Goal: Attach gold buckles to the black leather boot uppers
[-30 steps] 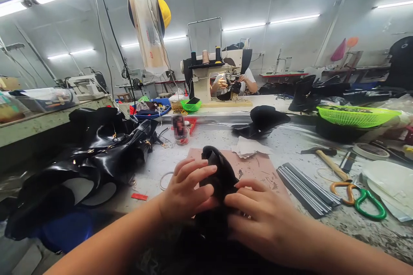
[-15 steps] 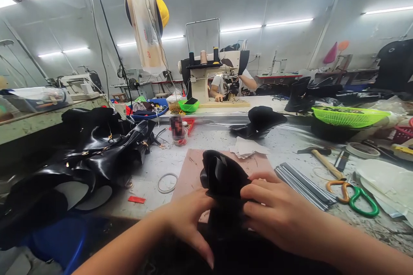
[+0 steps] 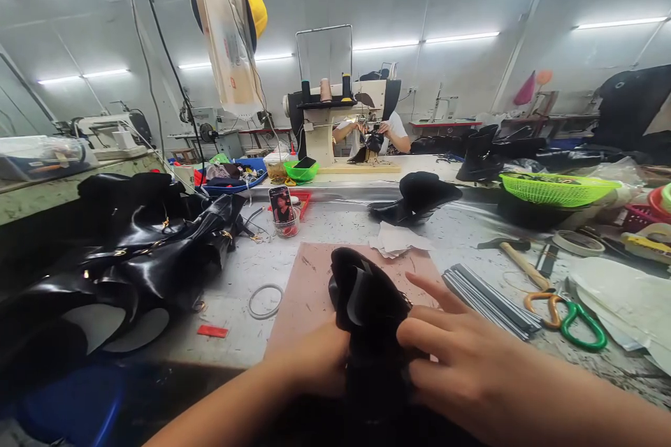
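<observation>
A black leather boot upper [image 3: 364, 304] is upright between my hands at the table's front edge, with a curved grey piece showing inside its top. My left hand [image 3: 321, 362] wraps its left side, the fingertips hidden by the leather. On its right side my right hand [image 3: 456, 356] grips the edge with curled fingers, while the index finger is raised off it. Small metal fittings show near the right fingertips. The lower part of the upper blends into the dark below. Under and behind it lies a pinkish board [image 3: 301, 279].
Shiny black uppers [image 3: 157, 258] heap at left. To the right lie grey strips [image 3: 493, 300], a hammer [image 3: 524, 265] and scissors [image 3: 584, 327]. Another black upper [image 3: 427, 195], papers [image 3: 401, 239] and a propped phone [image 3: 282, 206] stand farther back. A co-worker [image 3: 395, 133] sits behind a sewing machine [image 3: 322, 133].
My left hand has closed around the upper; its thumb was spread below before. My right index finger has lifted off the leather. The co-worker's hands have moved up at the machine.
</observation>
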The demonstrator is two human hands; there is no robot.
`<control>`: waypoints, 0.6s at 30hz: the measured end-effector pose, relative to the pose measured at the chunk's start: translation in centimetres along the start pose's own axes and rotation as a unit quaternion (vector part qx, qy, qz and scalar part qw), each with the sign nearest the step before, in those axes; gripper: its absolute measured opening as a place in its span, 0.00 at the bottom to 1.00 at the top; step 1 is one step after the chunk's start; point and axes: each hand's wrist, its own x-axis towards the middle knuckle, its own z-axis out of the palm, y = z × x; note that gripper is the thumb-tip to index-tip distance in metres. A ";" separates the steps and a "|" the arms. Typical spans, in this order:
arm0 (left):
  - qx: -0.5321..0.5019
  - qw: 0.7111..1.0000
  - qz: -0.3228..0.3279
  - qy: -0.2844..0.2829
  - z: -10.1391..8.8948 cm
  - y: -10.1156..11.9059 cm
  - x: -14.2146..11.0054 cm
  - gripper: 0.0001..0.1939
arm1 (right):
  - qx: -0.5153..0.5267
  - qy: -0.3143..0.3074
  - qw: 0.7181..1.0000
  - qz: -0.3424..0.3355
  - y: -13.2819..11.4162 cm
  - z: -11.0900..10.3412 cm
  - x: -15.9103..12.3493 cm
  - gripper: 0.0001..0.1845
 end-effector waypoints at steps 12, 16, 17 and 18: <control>-0.108 0.993 0.021 0.046 -3.9 1.1 -2.0 0.18 | -0.026 0.058 0.998 0.013 0.4 0.5 0.4 0.13; -0.197 0.968 -0.014 0.154 -4.4 1.9 -2.6 0.21 | -0.011 0.078 0.996 0.030 0.4 0.3 0.7 0.14; -0.188 0.966 -0.027 0.174 -4.1 1.9 -2.3 0.20 | -0.007 0.079 0.996 0.035 0.4 0.3 0.7 0.13; -0.172 0.965 -0.037 0.196 -3.8 2.0 -1.9 0.19 | -0.002 0.079 0.996 0.041 0.4 0.3 0.8 0.13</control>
